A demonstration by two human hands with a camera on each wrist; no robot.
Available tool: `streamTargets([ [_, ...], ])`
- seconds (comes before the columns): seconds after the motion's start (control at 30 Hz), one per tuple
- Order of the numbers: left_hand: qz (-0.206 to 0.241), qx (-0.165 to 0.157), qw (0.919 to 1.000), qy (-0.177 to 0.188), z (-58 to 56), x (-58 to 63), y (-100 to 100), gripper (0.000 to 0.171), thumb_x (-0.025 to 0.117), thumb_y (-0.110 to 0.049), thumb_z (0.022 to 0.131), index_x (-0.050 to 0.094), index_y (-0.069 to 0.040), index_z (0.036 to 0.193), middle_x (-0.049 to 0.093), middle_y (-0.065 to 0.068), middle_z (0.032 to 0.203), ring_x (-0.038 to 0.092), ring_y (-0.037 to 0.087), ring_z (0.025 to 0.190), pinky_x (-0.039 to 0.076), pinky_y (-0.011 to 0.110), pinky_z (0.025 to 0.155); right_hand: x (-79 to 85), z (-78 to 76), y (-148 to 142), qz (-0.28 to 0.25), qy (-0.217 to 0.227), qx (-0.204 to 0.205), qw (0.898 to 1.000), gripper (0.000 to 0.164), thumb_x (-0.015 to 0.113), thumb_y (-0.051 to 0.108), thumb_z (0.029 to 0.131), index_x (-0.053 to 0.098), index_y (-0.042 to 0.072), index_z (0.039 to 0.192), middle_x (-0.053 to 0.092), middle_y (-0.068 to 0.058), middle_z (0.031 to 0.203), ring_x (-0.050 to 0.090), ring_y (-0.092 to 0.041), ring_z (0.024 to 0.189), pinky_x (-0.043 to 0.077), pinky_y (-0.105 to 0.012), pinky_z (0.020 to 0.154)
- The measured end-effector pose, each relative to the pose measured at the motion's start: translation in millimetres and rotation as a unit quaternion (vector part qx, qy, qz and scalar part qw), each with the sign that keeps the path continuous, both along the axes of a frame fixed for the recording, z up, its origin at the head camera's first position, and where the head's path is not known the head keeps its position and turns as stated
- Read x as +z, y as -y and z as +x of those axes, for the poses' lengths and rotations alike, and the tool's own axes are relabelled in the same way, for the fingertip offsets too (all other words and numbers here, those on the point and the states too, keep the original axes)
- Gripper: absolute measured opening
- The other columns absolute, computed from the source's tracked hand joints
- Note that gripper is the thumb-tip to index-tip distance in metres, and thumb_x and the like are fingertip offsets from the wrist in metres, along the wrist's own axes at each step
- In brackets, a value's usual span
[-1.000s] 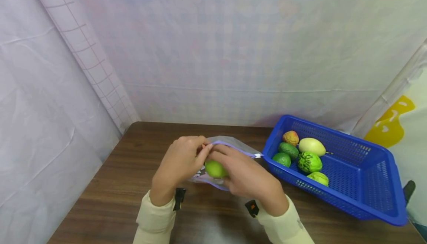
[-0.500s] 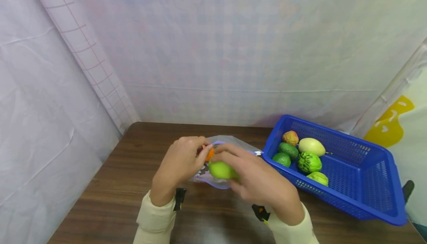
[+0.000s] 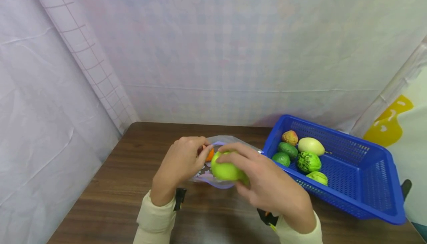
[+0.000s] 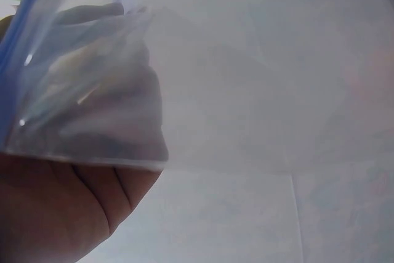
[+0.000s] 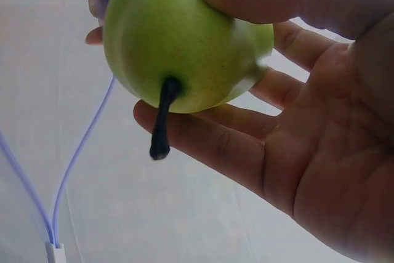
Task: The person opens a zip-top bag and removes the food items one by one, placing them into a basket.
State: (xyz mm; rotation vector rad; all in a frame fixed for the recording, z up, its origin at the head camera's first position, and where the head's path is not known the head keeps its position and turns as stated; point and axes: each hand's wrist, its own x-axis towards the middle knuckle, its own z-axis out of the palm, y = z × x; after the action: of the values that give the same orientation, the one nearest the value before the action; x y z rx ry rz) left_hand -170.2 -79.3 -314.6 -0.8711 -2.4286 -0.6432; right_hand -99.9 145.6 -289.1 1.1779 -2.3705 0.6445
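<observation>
My right hand (image 3: 267,179) holds a green pear (image 3: 224,168) over the mouth of a clear zip bag (image 3: 228,139) with purple seal strips. The right wrist view shows the thumb on one side of the pear (image 5: 178,35), fingers on the other, its dark stem (image 5: 163,118) sticking out. At the bag's left side, my left hand (image 3: 180,164) pinches its edge. Through the plastic in the left wrist view, that hand's fingers (image 4: 123,109) look curled. Something orange (image 3: 210,154) shows beside the left fingertips; its kind is mostly hidden.
A blue perforated basket (image 3: 353,199) stands on the right, with several fruits at its left end, among them a pale yellow one (image 3: 311,146) and a striped green one (image 3: 308,161). The brown table (image 3: 110,199) meets a white cloth wall (image 3: 200,70) behind.
My right hand has drawn back to the right and towards me with the pear, which now shows more fully. The orange thing has come into sight. The left hand stays put.
</observation>
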Motion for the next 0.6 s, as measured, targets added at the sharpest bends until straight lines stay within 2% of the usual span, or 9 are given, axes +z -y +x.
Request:
streamTargets([
  [0.17,-0.001,0.002,1.0000,0.005,0.6,-0.2,0,0.010,0.067,-0.015,0.095,0.074,-0.011,0.089,0.062,-0.008,0.071,0.049,0.002,0.057,0.042,0.018,0.051,2.1,0.9,-5,-0.017,0.002,-0.001,1.000,0.056,0.075,-0.003,0.075,0.062,0.020,0.126,0.053,0.003,0.141,0.056,-0.012,0.125,0.053,-0.030,0.095],
  [0.33,0.002,0.005,0.9999,0.009,1.3,0.7,1,0.010,0.067,-0.014,0.095,0.075,-0.011,0.090,0.062,-0.008,0.072,0.048,0.003,0.057,0.041,0.019,0.050,6.9,3.4,-12,-0.039,-0.022,0.009,0.999,0.054,0.072,-0.004,0.076,0.062,0.018,0.125,0.053,-0.001,0.140,0.056,-0.014,0.122,0.052,-0.024,0.093],
  [0.47,0.000,0.007,1.0000,0.004,0.5,1.0,1,0.010,0.067,-0.015,0.095,0.075,-0.011,0.089,0.061,-0.008,0.071,0.048,0.003,0.057,0.041,0.019,0.051,11.6,8.3,-16,-0.055,-0.045,0.006,0.997,0.056,0.072,-0.005,0.074,0.063,0.018,0.125,0.055,-0.002,0.138,0.057,-0.015,0.121,0.045,-0.016,0.097],
  [0.6,-0.001,0.008,1.0000,0.000,-0.1,1.2,1,0.010,0.068,-0.016,0.095,0.074,-0.012,0.088,0.061,-0.008,0.070,0.048,0.003,0.057,0.042,0.019,0.051,16.0,13.1,-18,-0.071,-0.061,0.001,0.996,0.058,0.074,-0.005,0.072,0.064,0.017,0.125,0.055,-0.003,0.138,0.057,-0.017,0.122,0.040,-0.014,0.103],
])
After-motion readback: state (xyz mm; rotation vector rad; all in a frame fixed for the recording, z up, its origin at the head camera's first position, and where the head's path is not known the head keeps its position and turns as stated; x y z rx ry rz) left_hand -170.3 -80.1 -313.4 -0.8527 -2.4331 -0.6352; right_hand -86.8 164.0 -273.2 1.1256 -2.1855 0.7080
